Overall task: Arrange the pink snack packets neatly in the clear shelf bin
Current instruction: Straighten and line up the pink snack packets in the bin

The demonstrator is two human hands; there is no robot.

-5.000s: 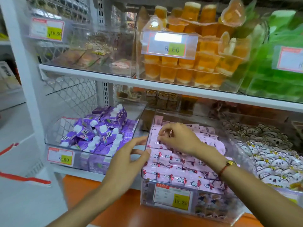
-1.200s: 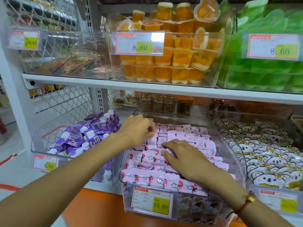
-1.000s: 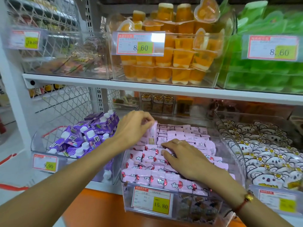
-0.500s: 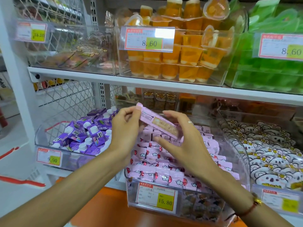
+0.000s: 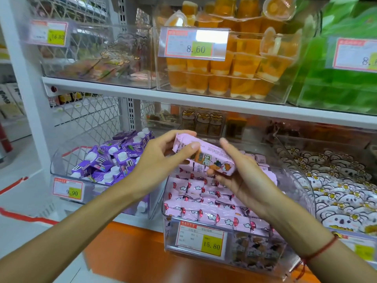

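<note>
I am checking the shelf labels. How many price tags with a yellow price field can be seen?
6. Upper shelf: 16.80 tag, 8.60 tag, cut-off tag. Lower shelf: 9.90 tag, 15.80 tag, partly hidden tag behind the right forearm. Others may be out of view.

Green packs (image 5: 342, 82) cut off by right edge; their price tag (image 5: 356, 55) reads only "8." Small print on the 15.80 tag (image 5: 201, 240) too small to read. Right hand (image 5: 242, 176) hides the held pink packet (image 5: 206, 156) lower end (and packets beneath). Left bin contents (image 5: 98, 66) blurred by glare.
</note>
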